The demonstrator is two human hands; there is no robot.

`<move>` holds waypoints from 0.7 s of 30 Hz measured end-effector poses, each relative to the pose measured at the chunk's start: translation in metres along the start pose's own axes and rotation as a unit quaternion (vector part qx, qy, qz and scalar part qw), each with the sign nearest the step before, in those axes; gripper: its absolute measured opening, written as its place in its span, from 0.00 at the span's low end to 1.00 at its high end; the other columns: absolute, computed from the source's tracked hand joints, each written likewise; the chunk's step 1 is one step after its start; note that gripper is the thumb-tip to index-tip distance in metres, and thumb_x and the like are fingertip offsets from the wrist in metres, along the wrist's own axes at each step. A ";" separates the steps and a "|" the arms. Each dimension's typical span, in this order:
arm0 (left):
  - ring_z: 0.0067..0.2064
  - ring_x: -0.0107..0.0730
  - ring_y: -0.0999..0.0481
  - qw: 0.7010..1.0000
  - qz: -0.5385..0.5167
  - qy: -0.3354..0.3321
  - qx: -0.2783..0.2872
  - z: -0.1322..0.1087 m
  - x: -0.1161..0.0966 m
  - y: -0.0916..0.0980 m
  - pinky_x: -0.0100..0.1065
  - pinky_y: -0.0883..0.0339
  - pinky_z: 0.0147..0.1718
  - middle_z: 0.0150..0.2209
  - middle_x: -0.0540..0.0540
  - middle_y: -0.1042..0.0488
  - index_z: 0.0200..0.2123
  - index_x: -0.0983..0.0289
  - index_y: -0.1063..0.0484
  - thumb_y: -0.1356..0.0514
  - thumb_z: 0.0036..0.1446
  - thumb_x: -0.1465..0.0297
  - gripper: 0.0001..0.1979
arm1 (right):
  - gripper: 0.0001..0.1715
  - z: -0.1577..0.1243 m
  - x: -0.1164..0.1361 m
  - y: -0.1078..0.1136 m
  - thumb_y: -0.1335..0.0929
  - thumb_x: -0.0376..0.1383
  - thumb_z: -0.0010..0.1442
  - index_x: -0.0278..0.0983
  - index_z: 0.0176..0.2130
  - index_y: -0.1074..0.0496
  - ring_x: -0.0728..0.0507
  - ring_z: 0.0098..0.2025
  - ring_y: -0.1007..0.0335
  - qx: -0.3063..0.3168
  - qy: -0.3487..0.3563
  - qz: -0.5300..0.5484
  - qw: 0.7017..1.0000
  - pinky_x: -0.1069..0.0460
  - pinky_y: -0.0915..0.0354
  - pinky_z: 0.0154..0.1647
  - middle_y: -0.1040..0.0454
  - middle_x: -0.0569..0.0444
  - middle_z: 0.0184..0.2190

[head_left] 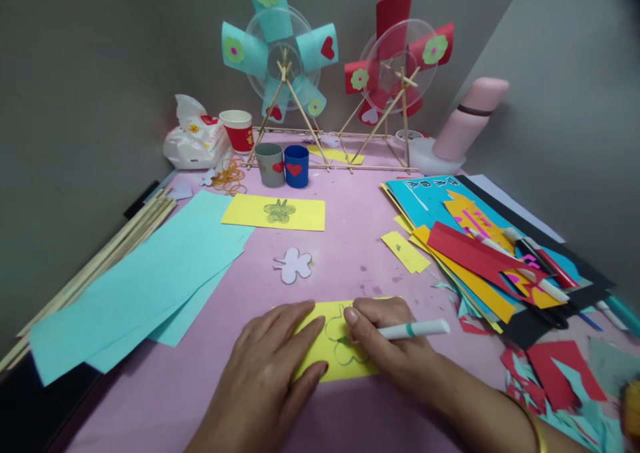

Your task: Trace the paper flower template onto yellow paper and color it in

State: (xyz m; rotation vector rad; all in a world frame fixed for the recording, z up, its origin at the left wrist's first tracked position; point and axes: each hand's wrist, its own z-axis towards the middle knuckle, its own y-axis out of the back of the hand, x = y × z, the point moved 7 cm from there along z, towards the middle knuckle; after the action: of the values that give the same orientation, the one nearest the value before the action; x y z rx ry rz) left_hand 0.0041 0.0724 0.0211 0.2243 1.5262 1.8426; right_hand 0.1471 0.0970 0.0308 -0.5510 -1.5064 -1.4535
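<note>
A yellow paper (340, 375) lies at the front of the pink table, with a butterfly outline drawn on it in dark green. My right hand (387, 340) grips a white marker (425, 328) with a green band, its tip against the paper inside the outline. Flat on the paper's left part rests my left hand (275, 360), fingers stretched and apart, holding nothing. Just beyond is a white butterfly cutout (294, 265). Farther back, another yellow paper (310, 214) bears a butterfly filled with dark scribbles.
Light blue paper sheets (145, 280) and wooden sticks (110, 253) lie left. Coloured papers (415, 193), markers (553, 263) and paper scraps (565, 373) crowd the right. Behind stand a blue pinwheel (275, 30), a red pinwheel (394, 26), small cups (297, 176) and a leaning pink bottle (463, 130).
</note>
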 end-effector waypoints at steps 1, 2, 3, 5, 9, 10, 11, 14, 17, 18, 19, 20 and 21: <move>0.54 0.44 0.34 1.000 0.001 0.000 0.000 0.000 0.000 0.000 0.47 0.34 0.47 0.56 0.56 0.33 0.55 0.55 0.36 0.45 0.61 0.65 0.19 | 0.22 0.000 0.000 0.000 0.42 0.38 0.64 0.38 0.19 0.46 0.52 0.18 0.51 -0.001 -0.001 0.001 1.000 0.54 0.54 0.20 0.49 0.63 0.15; 0.54 0.44 0.34 1.000 0.001 -0.001 0.000 0.000 0.000 0.000 0.46 0.34 0.47 0.56 0.56 0.32 0.55 0.55 0.36 0.45 0.61 0.65 0.19 | 0.22 0.000 0.000 0.001 0.42 0.38 0.64 0.38 0.19 0.46 0.52 0.18 0.51 -0.003 -0.003 0.002 1.000 0.54 0.54 0.20 0.49 0.63 0.15; 0.54 0.44 0.33 1.000 0.002 -0.002 -0.001 0.000 -0.001 0.001 0.46 0.33 0.47 0.56 0.56 0.32 0.55 0.55 0.36 0.45 0.61 0.65 0.19 | 0.22 0.000 0.000 0.001 0.42 0.38 0.64 0.38 0.19 0.46 0.52 0.18 0.51 -0.004 -0.003 0.003 1.000 0.54 0.54 0.20 0.49 0.63 0.15; 0.54 0.43 0.33 1.000 0.004 -0.004 -0.002 0.000 -0.001 0.001 0.45 0.33 0.47 0.55 0.55 0.32 0.55 0.55 0.36 0.44 0.61 0.65 0.19 | 0.22 0.000 0.000 0.001 0.42 0.38 0.63 0.38 0.19 0.46 0.52 0.18 0.50 -0.005 -0.007 0.004 1.000 0.54 0.54 0.20 0.49 0.63 0.15; 0.54 0.44 0.34 1.000 0.004 -0.001 0.000 0.000 -0.001 0.000 0.46 0.34 0.47 0.56 0.55 0.32 0.55 0.55 0.36 0.44 0.61 0.65 0.19 | 0.22 0.000 -0.001 0.002 0.42 0.39 0.63 0.39 0.19 0.45 0.51 0.18 0.51 -0.008 -0.012 0.004 1.000 0.54 0.54 0.20 0.49 0.63 0.15; 0.54 0.44 0.34 1.000 0.004 -0.001 0.002 0.000 -0.001 0.000 0.46 0.34 0.47 0.56 0.55 0.33 0.56 0.55 0.36 0.44 0.61 0.65 0.19 | 0.22 0.001 -0.001 0.002 0.42 0.39 0.64 0.39 0.19 0.45 0.51 0.18 0.51 -0.008 -0.013 0.005 1.000 0.54 0.54 0.20 0.49 0.63 0.15; 0.54 0.44 0.34 1.000 0.004 -0.002 0.003 -0.001 -0.001 0.000 0.46 0.34 0.47 0.56 0.55 0.33 0.56 0.55 0.37 0.44 0.61 0.65 0.19 | 0.22 0.001 -0.001 0.002 0.42 0.39 0.64 0.39 0.19 0.45 0.51 0.18 0.51 -0.008 -0.014 0.008 1.000 0.54 0.54 0.20 0.49 0.63 0.15; 0.55 0.44 0.34 1.000 0.006 -0.003 0.003 -0.001 -0.001 0.000 0.46 0.34 0.48 0.56 0.55 0.33 0.56 0.54 0.37 0.45 0.61 0.66 0.19 | 0.22 0.000 -0.002 0.003 0.42 0.38 0.64 0.39 0.19 0.45 0.51 0.18 0.51 -0.012 -0.017 0.016 1.000 0.54 0.53 0.20 0.49 0.63 0.15; 0.55 0.44 0.34 1.000 0.008 -0.002 0.002 -0.001 -0.001 0.000 0.46 0.34 0.48 0.56 0.55 0.33 0.56 0.54 0.37 0.45 0.61 0.65 0.19 | 0.22 -0.003 -0.002 0.008 0.42 0.38 0.64 0.38 0.19 0.44 0.52 0.18 0.48 -0.042 -0.015 0.039 0.998 0.54 0.52 0.20 0.46 0.62 0.15; 0.55 0.44 0.34 1.000 0.009 0.000 0.004 -0.001 0.000 0.000 0.46 0.34 0.48 0.56 0.55 0.33 0.56 0.55 0.37 0.45 0.61 0.65 0.19 | 0.22 -0.005 -0.002 0.011 0.42 0.38 0.64 0.38 0.19 0.42 0.52 0.18 0.48 -0.060 -0.015 0.049 0.997 0.54 0.52 0.20 0.46 0.62 0.15; 0.55 0.44 0.34 1.000 0.009 0.001 0.005 -0.001 0.000 0.000 0.46 0.34 0.48 0.57 0.55 0.33 0.56 0.55 0.37 0.45 0.61 0.65 0.19 | 0.22 -0.006 -0.003 0.013 0.42 0.39 0.64 0.38 0.20 0.41 0.52 0.18 0.47 -0.078 -0.016 0.059 0.995 0.55 0.51 0.19 0.45 0.62 0.15; 0.55 0.44 0.34 1.000 0.010 0.001 0.006 0.000 -0.001 0.000 0.46 0.34 0.48 0.57 0.55 0.33 0.56 0.55 0.37 0.44 0.61 0.65 0.19 | 0.22 -0.007 -0.004 0.015 0.41 0.39 0.64 0.38 0.20 0.41 0.52 0.17 0.47 -0.095 -0.020 0.065 0.993 0.55 0.51 0.19 0.45 0.62 0.15; 0.55 0.44 0.34 1.000 0.010 0.002 0.006 0.000 -0.001 0.001 0.46 0.34 0.48 0.57 0.55 0.33 0.56 0.55 0.37 0.44 0.61 0.64 0.19 | 0.23 -0.007 -0.005 0.017 0.41 0.40 0.65 0.38 0.20 0.40 0.52 0.18 0.48 -0.107 -0.025 0.066 0.992 0.55 0.51 0.19 0.45 0.62 0.15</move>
State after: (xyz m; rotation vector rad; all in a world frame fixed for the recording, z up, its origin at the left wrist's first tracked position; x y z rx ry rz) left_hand 0.0044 0.0718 0.0222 0.2427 1.5432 1.8499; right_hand 0.1657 0.0946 0.0342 -0.8068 -1.3334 -1.5162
